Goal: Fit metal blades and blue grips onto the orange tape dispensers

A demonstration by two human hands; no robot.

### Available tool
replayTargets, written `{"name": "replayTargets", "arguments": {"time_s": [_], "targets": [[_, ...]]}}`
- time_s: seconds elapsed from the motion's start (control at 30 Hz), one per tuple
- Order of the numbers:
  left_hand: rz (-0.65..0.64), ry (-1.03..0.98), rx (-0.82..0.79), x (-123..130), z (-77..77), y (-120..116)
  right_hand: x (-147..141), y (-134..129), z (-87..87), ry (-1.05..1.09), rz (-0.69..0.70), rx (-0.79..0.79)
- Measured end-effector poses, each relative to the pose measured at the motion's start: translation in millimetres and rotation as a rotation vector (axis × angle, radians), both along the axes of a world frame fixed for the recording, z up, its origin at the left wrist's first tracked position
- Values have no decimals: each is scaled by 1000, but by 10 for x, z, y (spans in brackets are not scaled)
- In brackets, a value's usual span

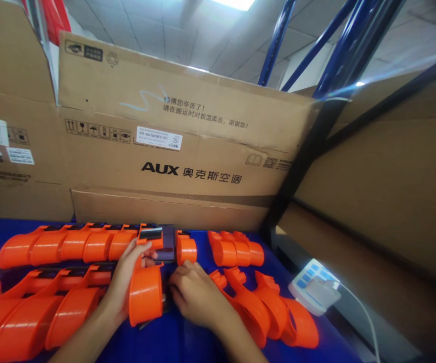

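My left hand is closed around the narrow neck of an orange plastic part. This part has a round cup-like end below and a black ridged strip across its upper end. Just to its right, my right hand is curled with the fingertips turned down beside the cup. Its fingers hide whatever they may pinch, and dark items show only partly between the hands. Behind the hands a dark flat phone-like object lies next to another orange part.
Rows of similar orange parts with black pieces line the left. More orange parts without visible black pieces lie at right. A white power strip with a plugged-in cable sits on the blue surface's right edge. Cardboard walls the back; a blue post rises at right.
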State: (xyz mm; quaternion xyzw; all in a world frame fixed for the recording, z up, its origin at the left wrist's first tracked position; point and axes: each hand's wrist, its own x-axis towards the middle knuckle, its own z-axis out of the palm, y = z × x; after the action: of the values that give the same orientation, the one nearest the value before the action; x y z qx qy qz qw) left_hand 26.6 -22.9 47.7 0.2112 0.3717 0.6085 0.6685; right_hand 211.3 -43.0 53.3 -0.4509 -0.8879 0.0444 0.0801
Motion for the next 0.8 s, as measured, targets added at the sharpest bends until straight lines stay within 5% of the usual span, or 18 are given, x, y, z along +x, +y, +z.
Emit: {"name": "replayTargets", "arguments": {"time_s": [0.8], "targets": [[-46,188,193,102,-116,-103,31,42,-38,-54,-99,18]]}}
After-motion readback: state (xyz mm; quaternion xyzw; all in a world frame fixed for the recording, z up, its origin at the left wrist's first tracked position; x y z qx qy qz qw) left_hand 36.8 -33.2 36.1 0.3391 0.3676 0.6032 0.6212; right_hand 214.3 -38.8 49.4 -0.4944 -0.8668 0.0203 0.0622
